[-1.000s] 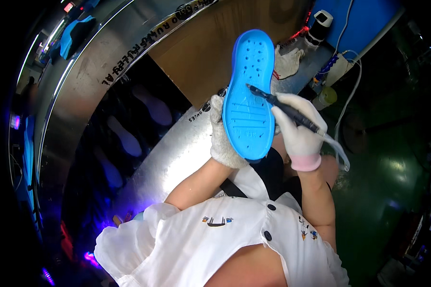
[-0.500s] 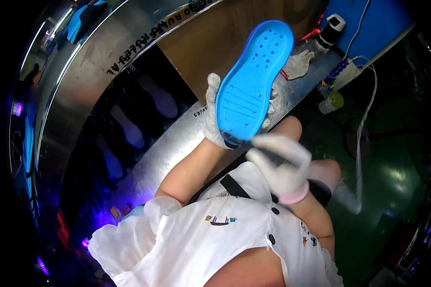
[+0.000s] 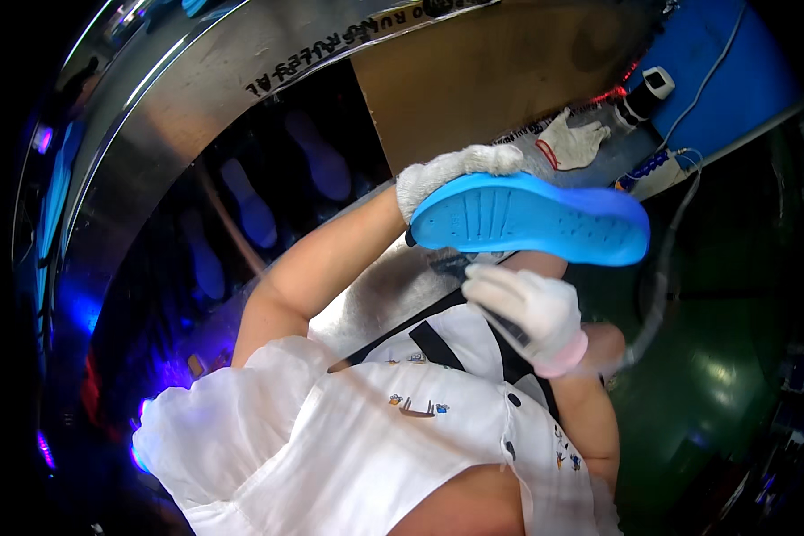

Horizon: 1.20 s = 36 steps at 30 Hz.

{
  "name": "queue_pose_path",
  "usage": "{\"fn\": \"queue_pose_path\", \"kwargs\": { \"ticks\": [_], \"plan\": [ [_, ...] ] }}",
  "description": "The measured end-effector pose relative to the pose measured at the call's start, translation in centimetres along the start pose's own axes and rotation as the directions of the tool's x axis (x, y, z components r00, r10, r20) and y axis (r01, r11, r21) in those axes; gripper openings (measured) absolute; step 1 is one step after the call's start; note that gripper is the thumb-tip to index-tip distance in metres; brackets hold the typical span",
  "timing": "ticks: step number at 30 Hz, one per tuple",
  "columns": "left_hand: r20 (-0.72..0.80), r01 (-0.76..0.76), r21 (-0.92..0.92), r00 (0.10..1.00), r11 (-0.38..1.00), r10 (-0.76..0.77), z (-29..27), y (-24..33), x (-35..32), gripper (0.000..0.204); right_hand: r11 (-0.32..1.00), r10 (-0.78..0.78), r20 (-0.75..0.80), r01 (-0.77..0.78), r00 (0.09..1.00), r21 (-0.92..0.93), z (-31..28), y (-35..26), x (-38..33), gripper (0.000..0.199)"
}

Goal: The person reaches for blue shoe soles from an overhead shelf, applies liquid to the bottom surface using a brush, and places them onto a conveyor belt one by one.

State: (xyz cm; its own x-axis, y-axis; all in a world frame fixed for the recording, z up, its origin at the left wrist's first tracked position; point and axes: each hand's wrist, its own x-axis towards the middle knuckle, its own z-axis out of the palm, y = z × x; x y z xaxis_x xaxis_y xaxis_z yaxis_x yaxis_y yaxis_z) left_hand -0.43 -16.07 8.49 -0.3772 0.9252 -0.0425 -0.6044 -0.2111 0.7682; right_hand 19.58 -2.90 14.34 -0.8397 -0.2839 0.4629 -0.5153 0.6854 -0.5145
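My left hand (image 3: 456,174), in a white knit glove, grips a bright blue shoe sole (image 3: 527,219) along its far edge and one rounded end. The sole is tilted on its side, its grooved and dotted face toward me, the other end pointing right. Just below it is my right hand (image 3: 538,313), in a white glove with a pink cuff. Its fingers close around a slim brush-like tool (image 3: 447,262) with a dark tip, blurred by motion. That tip lies near the sole's lower edge; whether it touches cannot be made out.
Several shoe soles (image 3: 250,205) lie under purple light in a dark opening at left. Beyond the metal ledge (image 3: 380,281) stands a brown board (image 3: 491,71). A spare white glove (image 3: 573,143) rests at far right. From a power strip (image 3: 648,170), a pale hose (image 3: 665,277) hangs toward my right wrist.
My left hand has turned the sole from nearly upright to lying crosswise, its far end swinging right and down. My right hand has shifted slightly, the tool still in it.
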Motion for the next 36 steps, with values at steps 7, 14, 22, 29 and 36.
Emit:
{"fn": "queue_pose_path", "kwargs": {
  "ticks": [7,14,22,29,36],
  "plan": [
    [0.37,-0.333,0.258,0.901,0.907,0.225,-0.5,1.3,0.1,0.036,0.996,0.019,-0.149,-0.006,0.989,0.087,-0.7,0.9,0.5,0.023],
    [0.404,-0.447,0.342,0.864,0.826,0.3,-1.8,1.9,0.3,0.06,0.987,0.101,-0.294,-0.058,0.95,0.152,-1.1,0.5,0.8,0.023],
    [0.075,0.211,0.049,0.974,0.976,-0.214,-0.7,5.7,-2.5,0.086,0.999,-0.008,-0.296,0.02,0.955,0.037,-1.7,0.4,1.3,0.028],
    [-0.133,0.279,-0.099,0.947,0.955,-0.291,4.1,8.2,-4.1,0.096,1.0,-0.026,-0.29,0.027,0.957,-0.003,-3.1,-0.7,1.2,0.03],
    [-0.105,0.042,0.092,0.994,0.995,-0.032,1.8,6.6,-5.2,0.044,0.992,-0.047,-0.259,0.016,0.965,-0.124,-4.1,-1.6,1.0,0.03]
  ]
}}
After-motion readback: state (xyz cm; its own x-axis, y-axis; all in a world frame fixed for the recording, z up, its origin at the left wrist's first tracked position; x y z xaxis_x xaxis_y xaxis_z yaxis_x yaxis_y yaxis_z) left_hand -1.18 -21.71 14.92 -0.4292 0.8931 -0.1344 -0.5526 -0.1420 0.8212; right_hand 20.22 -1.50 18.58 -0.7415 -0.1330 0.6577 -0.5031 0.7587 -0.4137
